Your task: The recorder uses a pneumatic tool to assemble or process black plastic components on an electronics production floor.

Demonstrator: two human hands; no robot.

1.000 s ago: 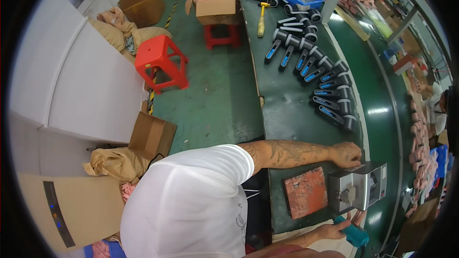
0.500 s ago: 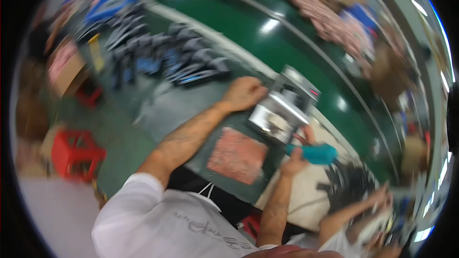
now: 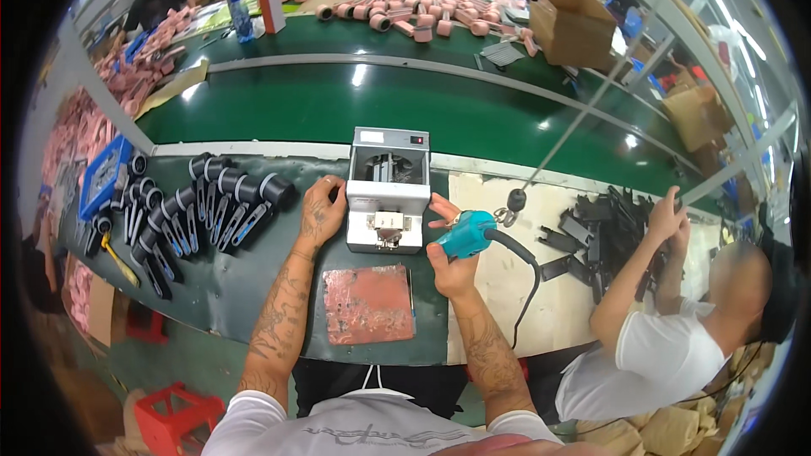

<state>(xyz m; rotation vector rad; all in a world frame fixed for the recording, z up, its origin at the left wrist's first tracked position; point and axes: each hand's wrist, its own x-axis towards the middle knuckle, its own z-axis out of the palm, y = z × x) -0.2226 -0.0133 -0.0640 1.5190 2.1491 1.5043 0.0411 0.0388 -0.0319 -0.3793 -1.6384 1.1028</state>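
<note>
My right hand (image 3: 452,266) is wrapped round a teal electric screwdriver (image 3: 470,235) with a black cord at its back end. The screwdriver lies almost level, beside the right side of a small grey and white screw feeder (image 3: 389,197). Against the feeder's left side is my left hand (image 3: 323,211), its fingers curled in. Whatever it may hold is hidden. Between my forearms, a worn reddish square pad (image 3: 368,304) lies on the dark green bench mat (image 3: 228,287).
Several black and grey handheld devices (image 3: 224,194) stand in rows at left, near a blue tray (image 3: 106,176). Black plastic parts (image 3: 591,232) are heaped at right, where a co-worker (image 3: 667,312) reaches in. A green conveyor belt (image 3: 355,105) runs beyond the bench.
The view has turned and steadied, so the bench now sits level. My right hand still holds the screwdriver by the feeder, and my left hand stays at its other side.
</note>
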